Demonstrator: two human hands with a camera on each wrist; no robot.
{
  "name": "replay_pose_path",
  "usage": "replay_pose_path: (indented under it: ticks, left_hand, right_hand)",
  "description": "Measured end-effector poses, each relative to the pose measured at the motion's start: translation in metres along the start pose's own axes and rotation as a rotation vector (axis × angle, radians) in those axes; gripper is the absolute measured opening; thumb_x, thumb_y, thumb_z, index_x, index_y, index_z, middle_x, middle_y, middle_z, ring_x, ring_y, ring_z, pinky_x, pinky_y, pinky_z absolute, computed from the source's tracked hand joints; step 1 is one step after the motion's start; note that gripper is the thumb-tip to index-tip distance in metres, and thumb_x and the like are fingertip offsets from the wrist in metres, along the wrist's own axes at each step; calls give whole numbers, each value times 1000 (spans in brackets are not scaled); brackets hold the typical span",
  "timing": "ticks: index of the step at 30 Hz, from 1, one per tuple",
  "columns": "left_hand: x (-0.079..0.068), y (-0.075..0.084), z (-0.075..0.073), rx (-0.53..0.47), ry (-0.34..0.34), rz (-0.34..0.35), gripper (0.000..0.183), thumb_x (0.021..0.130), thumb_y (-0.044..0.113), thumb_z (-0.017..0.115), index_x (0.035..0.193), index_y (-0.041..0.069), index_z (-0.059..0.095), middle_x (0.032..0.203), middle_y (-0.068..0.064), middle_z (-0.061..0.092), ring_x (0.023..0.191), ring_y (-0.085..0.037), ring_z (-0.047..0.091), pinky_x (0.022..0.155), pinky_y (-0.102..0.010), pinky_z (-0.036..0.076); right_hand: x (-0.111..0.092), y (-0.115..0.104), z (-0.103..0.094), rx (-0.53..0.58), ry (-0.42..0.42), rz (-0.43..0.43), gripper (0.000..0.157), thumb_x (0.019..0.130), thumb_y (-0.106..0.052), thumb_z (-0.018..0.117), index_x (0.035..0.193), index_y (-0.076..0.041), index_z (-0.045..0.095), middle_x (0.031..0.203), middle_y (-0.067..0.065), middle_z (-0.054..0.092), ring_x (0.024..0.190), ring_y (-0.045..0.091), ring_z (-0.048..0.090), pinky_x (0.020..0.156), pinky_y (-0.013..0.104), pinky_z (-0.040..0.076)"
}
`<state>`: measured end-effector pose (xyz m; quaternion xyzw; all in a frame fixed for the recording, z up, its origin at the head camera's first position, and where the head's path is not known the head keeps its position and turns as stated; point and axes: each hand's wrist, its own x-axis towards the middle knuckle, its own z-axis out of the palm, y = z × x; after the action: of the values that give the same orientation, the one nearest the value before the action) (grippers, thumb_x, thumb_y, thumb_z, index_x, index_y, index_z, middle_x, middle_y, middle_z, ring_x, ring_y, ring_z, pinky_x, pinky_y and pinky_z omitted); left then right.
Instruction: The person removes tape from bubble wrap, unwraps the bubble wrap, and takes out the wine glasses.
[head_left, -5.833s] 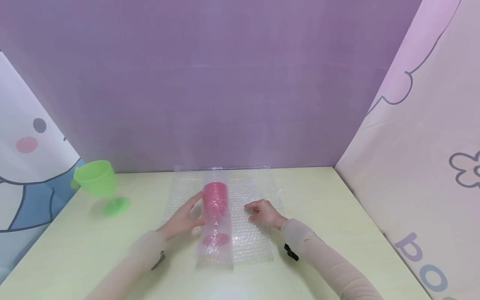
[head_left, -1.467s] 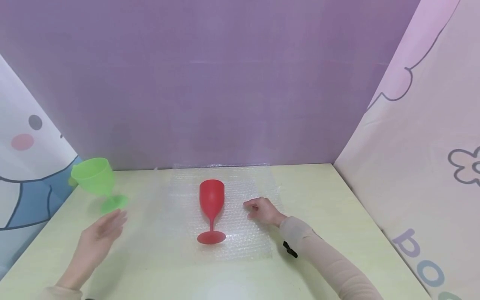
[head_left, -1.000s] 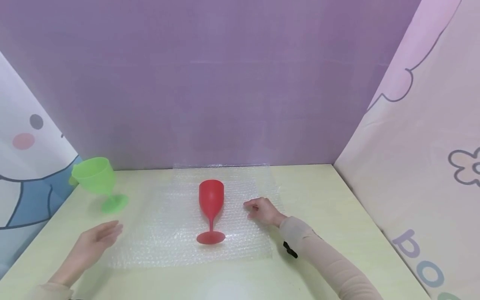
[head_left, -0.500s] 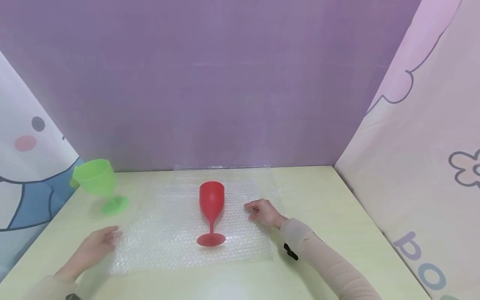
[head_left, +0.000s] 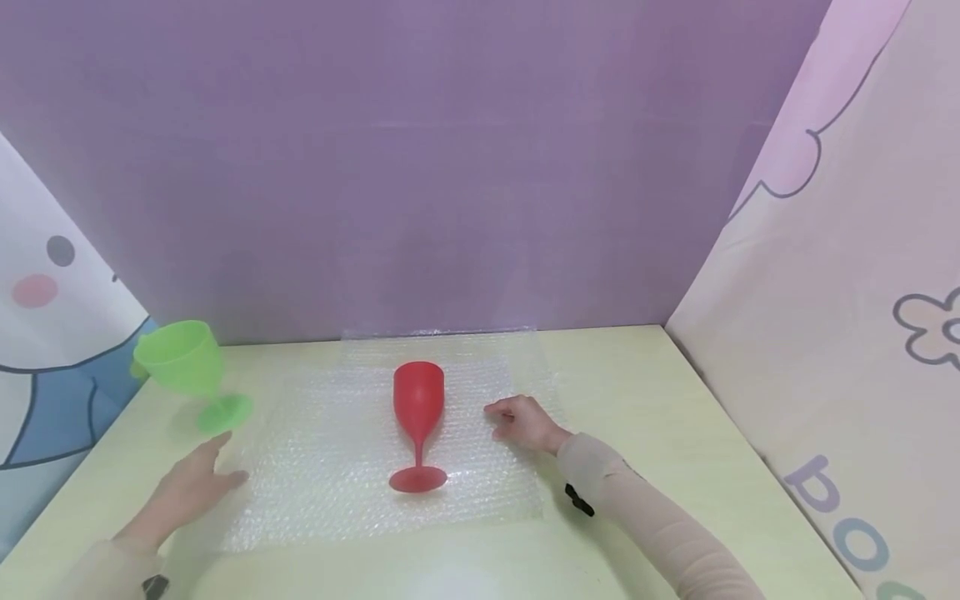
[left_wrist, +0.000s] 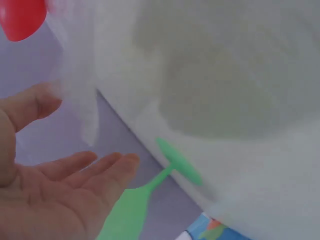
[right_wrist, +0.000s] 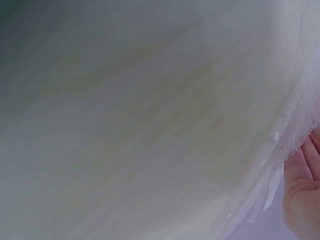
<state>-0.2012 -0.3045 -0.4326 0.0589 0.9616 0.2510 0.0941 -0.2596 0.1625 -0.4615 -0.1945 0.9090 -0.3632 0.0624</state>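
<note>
A red plastic goblet (head_left: 419,396) lies on its side on a sheet of clear bubble wrap (head_left: 322,483), bowl toward the back wall, foot toward me. My left hand (head_left: 187,492) hovers at the sheet's left edge, thumb and fingers spread apart and holding nothing. In the left wrist view the left hand's palm (left_wrist: 60,195) shows with a gap between thumb and fingers. On the sheet's right part rests my right hand (head_left: 527,422), its fingers touching the wrap. The right wrist view catches only some of its straight fingers (right_wrist: 298,167) at the wrap's edge.
A green goblet (head_left: 180,358) stands at the table's back left, just beyond my left hand. Behind the pale table (head_left: 622,375) rises a purple backdrop (head_left: 480,167). Printed cloth panels (head_left: 825,333) flank both sides.
The wrap's left part, earlier folded over the red goblet, now lies spread flat to the left. My left hand moved left, and its fingers have since spread. The right hand stayed put.
</note>
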Motion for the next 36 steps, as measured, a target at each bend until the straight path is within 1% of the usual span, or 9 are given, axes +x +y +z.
replay_pose_path:
  ticks: [5,7,9,12,16,19,25,32,36]
  left_hand:
    - [0,28,-4,-26,124,74,73,92,33,52,139,-12,18,137,-40,21,119,-59,24,94,-69,24]
    - [0,41,-4,-55,172,105,71,92,33,51,139,-10,20,138,-38,23,120,-57,26,94,-69,25]
    - [0,56,-3,-101,189,124,69,93,32,51,140,-7,21,138,-37,26,120,-56,29,93,-68,27]
    - [5,77,-1,-227,157,159,67,93,31,52,141,-5,22,139,-34,28,122,-53,32,96,-65,31]
    - [16,107,4,-416,33,179,67,92,32,54,141,-3,25,143,-27,30,127,-46,33,102,-57,34]
    - [28,129,10,-483,-68,146,71,90,34,56,143,0,23,144,-23,31,130,-41,33,103,-55,35]
    - [56,161,30,-471,-209,-33,87,84,40,61,146,4,12,147,-20,26,132,-41,28,101,-63,30]
    - [82,181,52,-481,-256,-178,101,77,46,66,145,1,6,149,-21,15,134,-43,18,102,-65,25]
    - [89,188,57,-504,-237,-217,97,74,48,67,142,1,15,143,-19,25,129,-40,25,100,-63,31]
  right_hand:
    - [0,-1,-1,3,-1,0,39,77,1,68,115,2,61,121,17,60,114,33,54,96,40,46]
    - [0,-2,-1,3,-2,-3,39,77,1,68,115,3,60,121,18,60,114,33,54,96,40,46]
    - [0,-2,-1,9,-2,11,40,77,1,68,116,2,60,121,17,60,115,32,54,97,40,46]
    - [0,-2,0,18,3,37,40,77,1,68,116,1,60,122,16,59,116,31,54,97,39,45]
    - [0,-1,0,36,19,58,40,77,2,68,116,0,61,121,16,60,115,30,54,97,38,46]
    - [0,-1,1,54,27,68,40,76,3,69,116,0,61,121,16,60,114,30,55,97,38,46]
    - [-1,0,1,74,34,63,41,76,2,69,116,0,61,121,17,60,113,31,56,96,38,46]
    - [-2,1,0,77,23,87,42,77,0,69,118,-1,60,123,16,58,115,31,54,97,39,46]
    - [-1,0,0,77,26,92,42,77,0,69,118,-1,60,124,16,58,115,32,54,97,40,45]
